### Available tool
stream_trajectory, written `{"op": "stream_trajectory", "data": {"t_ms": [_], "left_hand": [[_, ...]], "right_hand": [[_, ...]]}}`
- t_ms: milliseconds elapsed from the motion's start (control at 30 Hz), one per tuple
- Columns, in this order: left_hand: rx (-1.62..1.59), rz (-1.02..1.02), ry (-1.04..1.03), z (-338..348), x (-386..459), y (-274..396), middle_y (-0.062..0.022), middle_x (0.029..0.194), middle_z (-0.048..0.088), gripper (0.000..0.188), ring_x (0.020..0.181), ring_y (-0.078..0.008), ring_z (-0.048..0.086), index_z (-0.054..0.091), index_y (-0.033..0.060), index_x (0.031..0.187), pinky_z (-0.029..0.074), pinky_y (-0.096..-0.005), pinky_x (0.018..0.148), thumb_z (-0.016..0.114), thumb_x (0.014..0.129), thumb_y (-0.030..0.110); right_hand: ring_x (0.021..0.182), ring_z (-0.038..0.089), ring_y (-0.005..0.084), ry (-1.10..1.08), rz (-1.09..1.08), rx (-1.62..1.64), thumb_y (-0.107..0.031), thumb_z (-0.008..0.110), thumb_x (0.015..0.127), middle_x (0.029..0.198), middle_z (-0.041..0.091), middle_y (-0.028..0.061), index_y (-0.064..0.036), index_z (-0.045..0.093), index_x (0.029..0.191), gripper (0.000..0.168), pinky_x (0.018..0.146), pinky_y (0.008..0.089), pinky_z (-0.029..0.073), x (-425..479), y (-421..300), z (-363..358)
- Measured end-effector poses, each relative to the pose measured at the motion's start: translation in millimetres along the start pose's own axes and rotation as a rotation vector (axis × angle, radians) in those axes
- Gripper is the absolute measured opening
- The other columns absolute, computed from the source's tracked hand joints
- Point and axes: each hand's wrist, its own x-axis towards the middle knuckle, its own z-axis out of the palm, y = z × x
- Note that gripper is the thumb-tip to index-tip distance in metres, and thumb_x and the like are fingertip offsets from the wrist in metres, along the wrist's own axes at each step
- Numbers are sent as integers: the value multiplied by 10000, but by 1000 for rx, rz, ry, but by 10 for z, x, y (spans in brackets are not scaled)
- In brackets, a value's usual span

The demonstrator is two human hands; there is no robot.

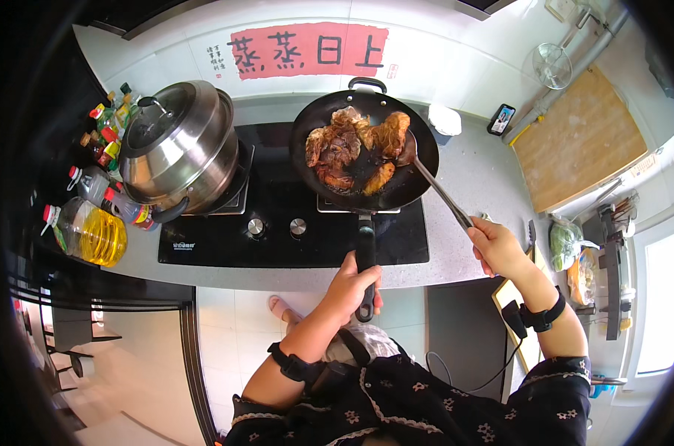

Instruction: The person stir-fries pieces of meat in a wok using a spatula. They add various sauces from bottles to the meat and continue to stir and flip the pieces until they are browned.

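Note:
My left hand (354, 287) is wrapped around the long black handle (366, 240) of a dark wok (420, 178) on the right burner. Browned pieces of meat (337, 142) lie in the wok, the largest on its left side. In my right hand (496, 245) is the metal shaft of a spatula (440, 189). Its blade rests inside the wok against an upright browned piece (392, 134) on the right. One smaller golden piece (379, 178) lies near the front of the wok. Part of the blade is hidden behind the meat.
A large lidded steel steamer pot (175, 150) stands on the left burner of the black gas hob (275, 248). An oil bottle (94, 231) and several sauce bottles crowd the left. A white-topped container (444, 121), a phone (501, 120) and a wooden board (585, 142) are at the right.

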Motion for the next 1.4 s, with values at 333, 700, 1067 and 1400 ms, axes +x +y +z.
{"op": "stream_trajectory", "data": {"t_ms": [333,700,1067,1400], "left_hand": [[-21,6,-4,23,4,-2,-78,717,521,286,448,-185,527,406,80,1104,447,-332,388,547,861,132],[-28,12,11,17,-5,-19,-80,703,522,280,442,-190,526,409,75,1090,445,-332,376,549,855,130],[-38,5,1,-8,-3,-32,-71,691,514,229,445,-170,527,377,92,1005,457,-319,375,551,866,144],[-115,44,-45,5,39,-79,-69,684,502,234,431,-178,522,359,89,997,448,-328,360,545,860,130]], "right_hand": [[616,606,310,466,-568,-871,-236,581,835,747,608,102,-152,522,1206,384,546,391,484,-212,185,-61],[630,614,270,372,-472,-1109,-200,571,828,785,585,92,-199,537,1210,383,552,370,501,-553,-118,27],[625,588,275,543,-633,-1091,-181,611,787,751,568,66,-282,551,1195,425,550,391,478,-471,-780,-365],[670,620,263,271,-779,-1449,-62,499,780,856,590,101,-204,492,1279,519,564,360,492,214,-1484,158]]}}
